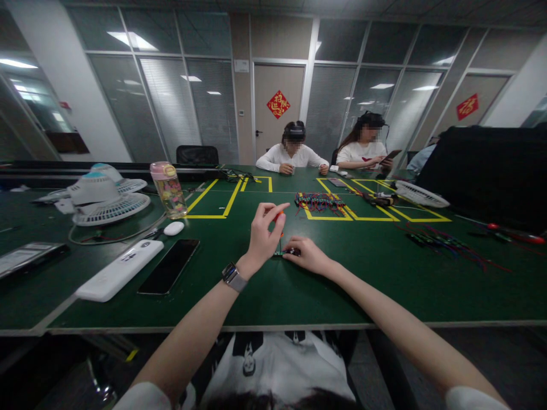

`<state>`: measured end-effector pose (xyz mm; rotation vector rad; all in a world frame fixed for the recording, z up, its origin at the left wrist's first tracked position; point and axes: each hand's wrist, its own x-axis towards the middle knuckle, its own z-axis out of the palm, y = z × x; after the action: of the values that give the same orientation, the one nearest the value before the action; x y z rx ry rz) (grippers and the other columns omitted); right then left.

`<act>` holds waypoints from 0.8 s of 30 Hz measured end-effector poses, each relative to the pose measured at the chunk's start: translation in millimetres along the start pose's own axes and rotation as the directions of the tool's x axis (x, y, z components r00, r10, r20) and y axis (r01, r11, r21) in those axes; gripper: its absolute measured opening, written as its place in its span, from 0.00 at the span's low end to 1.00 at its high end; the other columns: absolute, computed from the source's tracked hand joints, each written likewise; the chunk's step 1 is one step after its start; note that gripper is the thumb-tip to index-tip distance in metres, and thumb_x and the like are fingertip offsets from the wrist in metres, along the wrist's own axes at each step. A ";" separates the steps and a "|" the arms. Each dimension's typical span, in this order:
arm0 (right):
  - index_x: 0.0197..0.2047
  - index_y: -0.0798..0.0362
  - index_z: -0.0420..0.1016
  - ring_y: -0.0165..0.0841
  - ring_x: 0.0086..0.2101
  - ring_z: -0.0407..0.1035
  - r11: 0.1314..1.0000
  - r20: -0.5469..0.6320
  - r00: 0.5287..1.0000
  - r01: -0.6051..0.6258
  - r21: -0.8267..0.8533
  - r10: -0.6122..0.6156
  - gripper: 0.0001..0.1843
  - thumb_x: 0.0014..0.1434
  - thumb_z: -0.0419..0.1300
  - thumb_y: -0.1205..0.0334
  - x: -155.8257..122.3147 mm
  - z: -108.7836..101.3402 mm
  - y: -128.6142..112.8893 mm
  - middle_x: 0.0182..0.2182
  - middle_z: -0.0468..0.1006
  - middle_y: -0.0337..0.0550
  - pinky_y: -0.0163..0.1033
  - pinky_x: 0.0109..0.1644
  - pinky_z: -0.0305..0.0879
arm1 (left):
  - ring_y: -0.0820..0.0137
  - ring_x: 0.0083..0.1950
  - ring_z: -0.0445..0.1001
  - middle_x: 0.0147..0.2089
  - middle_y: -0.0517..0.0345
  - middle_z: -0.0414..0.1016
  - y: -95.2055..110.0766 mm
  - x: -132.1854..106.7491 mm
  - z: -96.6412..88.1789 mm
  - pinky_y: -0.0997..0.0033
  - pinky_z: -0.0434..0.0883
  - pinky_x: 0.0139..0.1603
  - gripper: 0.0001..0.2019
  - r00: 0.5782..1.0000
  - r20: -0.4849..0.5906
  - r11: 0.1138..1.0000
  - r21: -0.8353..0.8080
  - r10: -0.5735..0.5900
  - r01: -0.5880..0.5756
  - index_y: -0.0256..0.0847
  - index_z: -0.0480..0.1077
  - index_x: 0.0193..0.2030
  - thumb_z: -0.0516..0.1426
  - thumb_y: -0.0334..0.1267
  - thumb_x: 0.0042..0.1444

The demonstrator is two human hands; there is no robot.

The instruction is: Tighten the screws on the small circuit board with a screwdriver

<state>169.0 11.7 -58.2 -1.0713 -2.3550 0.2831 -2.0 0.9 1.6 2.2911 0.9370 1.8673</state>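
My left hand (264,232) is raised just above the green table (299,290), fingers curled around a small orange-handled tool (280,217) that stands upright; a watch sits on that wrist. Its tip comes down onto a small dark part (287,251) lying on the table. My right hand (308,255) rests flat beside it, fingertips pinching and steadying that part. The part is too small to make out in detail.
A black phone (170,266), white power bank (120,270), white mouse-like case (173,228), pink-lidded bottle (168,189) and fans (105,196) lie at the left. Coloured wire bundles (319,202) sit in yellow-taped squares. Two people sit across the table.
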 end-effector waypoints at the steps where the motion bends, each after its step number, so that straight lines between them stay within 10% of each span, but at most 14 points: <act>1: 0.37 0.54 0.79 0.32 0.33 0.69 1.000 -0.001 1.000 0.005 -0.002 -0.005 0.06 0.57 0.62 0.64 0.0 -0.1 0.1 0.33 0.74 0.43 0.35 0.38 0.63 | 0.70 0.46 0.70 0.44 0.54 0.69 -0.4 -0.1 0.2 0.69 0.68 0.48 0.14 1.000 0.020 1.000 -0.028 0.002 -0.002 0.43 0.70 0.53 0.49 0.34 0.64; 24: 0.38 0.54 0.79 0.32 0.33 0.70 1.000 0.010 1.000 -0.004 0.021 0.004 0.06 0.57 0.62 0.64 -0.1 -0.7 -0.9 0.34 0.75 0.44 0.35 0.39 0.64 | 0.68 0.50 0.72 0.50 0.51 0.73 -0.4 0.8 1.6 0.66 0.70 0.52 0.15 0.999 0.039 0.997 -0.080 -0.001 0.004 0.41 0.67 0.55 0.49 0.33 0.64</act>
<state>168.8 10.9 -57.2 -1.0672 -2.3539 0.3150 -0.7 2.2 1.7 2.2702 0.8439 1.8173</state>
